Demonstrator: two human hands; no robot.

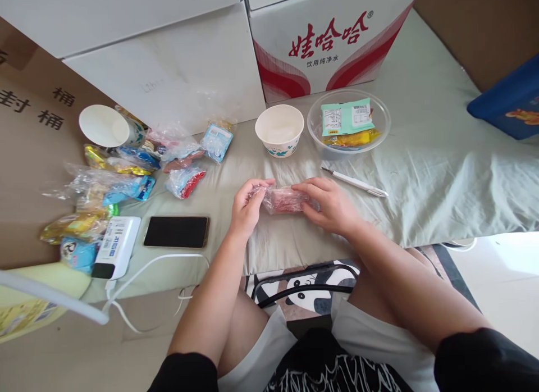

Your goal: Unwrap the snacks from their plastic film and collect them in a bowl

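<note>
Head view: your left hand [246, 206] and right hand [328, 204] both grip a small clear packet with red contents [283, 200], one hand pinching each end, the packet held just above the pale cloth [421, 173] in front of you. A white pen-like tool [353, 182] lies on the cloth just beyond your right hand. Farther back stand a paper bowl [279, 130] and a clear plastic bowl [381, 119] holding snack packets. To your left lie a black phone [176, 231], a white power bank [117, 246] with its cable, a paper cup [104, 126] on its side and a heap of wrapped snacks [126, 173]. A white carton with red lettering [328, 38] stands behind.
</note>
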